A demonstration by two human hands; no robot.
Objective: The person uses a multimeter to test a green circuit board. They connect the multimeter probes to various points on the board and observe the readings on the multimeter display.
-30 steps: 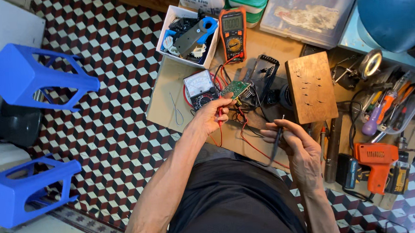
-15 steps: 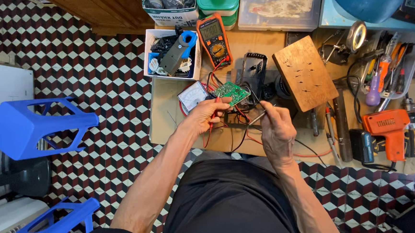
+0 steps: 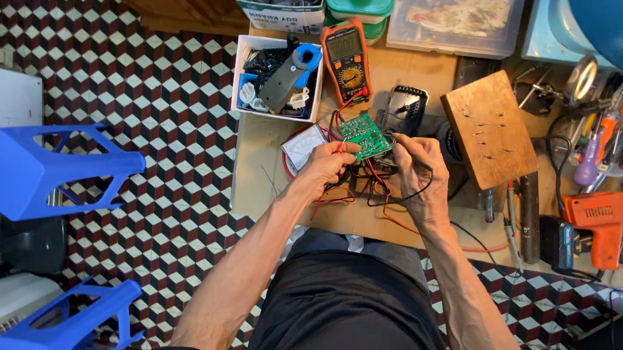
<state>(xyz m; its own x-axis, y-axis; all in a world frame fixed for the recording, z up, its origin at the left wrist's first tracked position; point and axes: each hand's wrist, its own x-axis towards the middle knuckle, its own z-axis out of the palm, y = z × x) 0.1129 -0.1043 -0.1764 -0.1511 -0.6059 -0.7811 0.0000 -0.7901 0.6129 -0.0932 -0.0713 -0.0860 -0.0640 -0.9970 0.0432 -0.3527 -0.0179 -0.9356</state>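
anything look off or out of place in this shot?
Two blue stools lie tipped on their sides on the checkered floor. On the work board, red and black wires tangle loosely under both hands around the green circuit board. No spill or visible damage.

An improvised electronics repair workshop is shown, set up on a tiled floor (image 3: 150,134): an orange multimeter (image 3: 345,59), a green circuit board (image 3: 364,136), an orange cordless drill (image 3: 601,223), screwdrivers (image 3: 598,146) and parts boxes (image 3: 277,76) are crowded together on a low wooden table (image 3: 267,163).
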